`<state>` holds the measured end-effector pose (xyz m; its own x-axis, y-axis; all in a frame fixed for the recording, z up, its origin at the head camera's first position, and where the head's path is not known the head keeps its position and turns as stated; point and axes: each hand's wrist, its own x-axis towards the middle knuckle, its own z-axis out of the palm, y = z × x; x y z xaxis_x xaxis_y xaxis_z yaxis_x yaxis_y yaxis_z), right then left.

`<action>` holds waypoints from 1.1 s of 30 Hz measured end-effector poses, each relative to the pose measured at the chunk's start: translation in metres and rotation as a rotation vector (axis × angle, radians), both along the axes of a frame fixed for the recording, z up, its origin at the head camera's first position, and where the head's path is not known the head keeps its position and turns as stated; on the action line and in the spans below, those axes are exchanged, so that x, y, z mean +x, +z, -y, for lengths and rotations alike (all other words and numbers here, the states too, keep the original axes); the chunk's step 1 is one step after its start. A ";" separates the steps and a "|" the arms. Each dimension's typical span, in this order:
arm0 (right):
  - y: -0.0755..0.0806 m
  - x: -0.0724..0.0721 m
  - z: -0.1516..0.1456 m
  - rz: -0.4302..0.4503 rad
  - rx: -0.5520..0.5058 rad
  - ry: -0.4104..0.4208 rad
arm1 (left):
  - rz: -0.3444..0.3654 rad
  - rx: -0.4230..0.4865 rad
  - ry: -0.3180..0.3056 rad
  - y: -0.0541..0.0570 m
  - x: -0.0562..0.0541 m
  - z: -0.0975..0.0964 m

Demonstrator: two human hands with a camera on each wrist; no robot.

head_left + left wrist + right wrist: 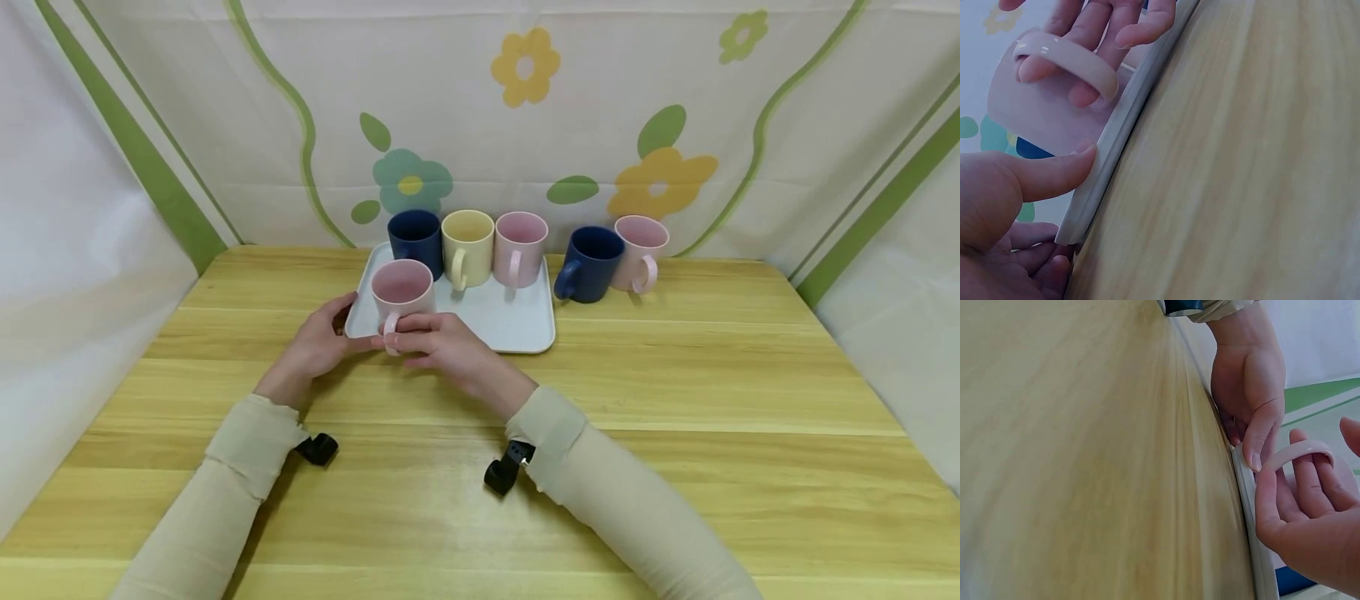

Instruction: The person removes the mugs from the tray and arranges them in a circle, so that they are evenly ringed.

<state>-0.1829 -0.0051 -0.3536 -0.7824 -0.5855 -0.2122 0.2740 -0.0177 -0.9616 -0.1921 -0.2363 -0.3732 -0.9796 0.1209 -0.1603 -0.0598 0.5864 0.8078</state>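
Note:
A pink mug (403, 292) stands at the front left corner of a white tray (517, 327), its handle facing me. My right hand (459, 348) holds this mug, with fingertips put through the handle (1302, 450). At the tray's left front corner, my left hand (318, 342) grips the edge. Its thumb (1054, 178) lies along the rim in the left wrist view, while the other fingers curl at the tray's side. Along the back of the tray stand a dark blue mug (417, 237), a cream mug (467, 248) and another pink mug (521, 250).
Right of the tray, a dark blue mug (594, 265) and a pink mug (640, 252) stand close together on the wooden table (675, 375). A white curtain (465, 108) with flowers hangs behind the table's back edge.

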 end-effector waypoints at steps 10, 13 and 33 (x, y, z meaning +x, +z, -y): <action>-0.003 -0.004 -0.014 0.007 0.011 -0.064 | 0.030 -0.020 0.026 0.002 0.001 -0.001; -0.003 -0.006 -0.018 -0.006 0.040 -0.083 | 0.031 -0.035 0.026 0.002 0.001 0.000; 0.001 -0.007 -0.048 -0.073 0.050 -0.261 | 0.040 -0.040 0.012 0.001 -0.001 0.000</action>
